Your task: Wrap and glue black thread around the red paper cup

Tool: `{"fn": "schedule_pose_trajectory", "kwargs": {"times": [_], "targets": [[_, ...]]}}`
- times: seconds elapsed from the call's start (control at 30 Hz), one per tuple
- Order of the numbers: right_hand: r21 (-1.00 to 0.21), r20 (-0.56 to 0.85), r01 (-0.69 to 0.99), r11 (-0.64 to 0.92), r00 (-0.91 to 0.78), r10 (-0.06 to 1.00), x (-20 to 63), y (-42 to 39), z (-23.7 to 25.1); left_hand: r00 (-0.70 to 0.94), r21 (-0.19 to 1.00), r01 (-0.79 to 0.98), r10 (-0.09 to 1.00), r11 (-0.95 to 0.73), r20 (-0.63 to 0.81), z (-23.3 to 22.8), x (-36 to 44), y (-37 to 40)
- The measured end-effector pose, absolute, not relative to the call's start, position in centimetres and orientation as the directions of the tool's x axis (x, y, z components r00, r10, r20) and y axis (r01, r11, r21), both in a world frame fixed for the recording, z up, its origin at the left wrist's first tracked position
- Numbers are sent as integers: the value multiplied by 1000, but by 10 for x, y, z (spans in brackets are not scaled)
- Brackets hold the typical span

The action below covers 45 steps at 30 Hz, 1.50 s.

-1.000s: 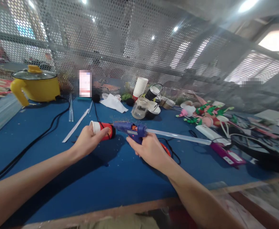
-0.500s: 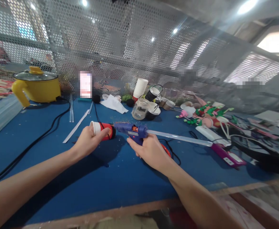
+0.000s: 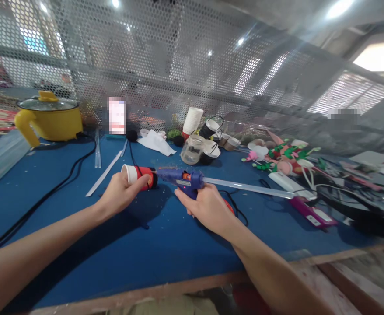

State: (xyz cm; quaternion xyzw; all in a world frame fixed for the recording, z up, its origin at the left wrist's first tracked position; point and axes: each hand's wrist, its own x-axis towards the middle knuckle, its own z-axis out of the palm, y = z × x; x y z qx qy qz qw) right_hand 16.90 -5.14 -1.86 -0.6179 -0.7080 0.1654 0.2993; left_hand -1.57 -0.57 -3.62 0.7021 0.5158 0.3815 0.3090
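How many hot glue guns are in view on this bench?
1. The blue glue gun is in the right hand, its nozzle at the red paper cup held by the left hand. Others could be hidden in the clutter at right.

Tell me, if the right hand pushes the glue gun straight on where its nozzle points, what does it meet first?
Most likely the red cup held by the left hand; the glue gun in the right hand aims at its base.

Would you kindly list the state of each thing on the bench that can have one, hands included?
left hand: closed around the red paper cup
red paper cup: on its side, held above the table
right hand: gripping the glue gun
glue gun: nozzle at the cup's base, glue stick loaded at the rear
yellow pot: lid on
stacked white cups: upside down
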Motion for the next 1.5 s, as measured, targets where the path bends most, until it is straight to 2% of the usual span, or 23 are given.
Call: {"fn": "schedule_pose_trajectory", "kwargs": {"times": [0.27, 0.4, 0.5, 0.67, 1.0, 1.5], "targets": [[-569, 267, 786, 241, -101, 958, 169, -53, -22, 72, 950, 286, 991, -126, 110, -36, -15, 1], [-558, 271, 792, 247, -107, 957, 168, -54, -23, 70, 995, 95, 998, -10, 3, -37, -15, 2], [-569, 261, 786, 241, -105, 959, 167, -55, -23, 71, 994, -58, 993, 98, -93, -33, -12, 0], [-563, 261, 787, 252, -121, 958, 167, -56, -24, 34, 965, -174, 980, 198, -195, -27, -8, -2], [-515, 208, 819, 253, -167, 964, 167, -57, -25, 34, 922, -220, 947, 318, -319, -28, -14, 5], [-494, 210, 828, 265, -182, 961, 168, -58, -27, 40, 920, -241, 950, 309, -309, -30, -15, 8]]}}
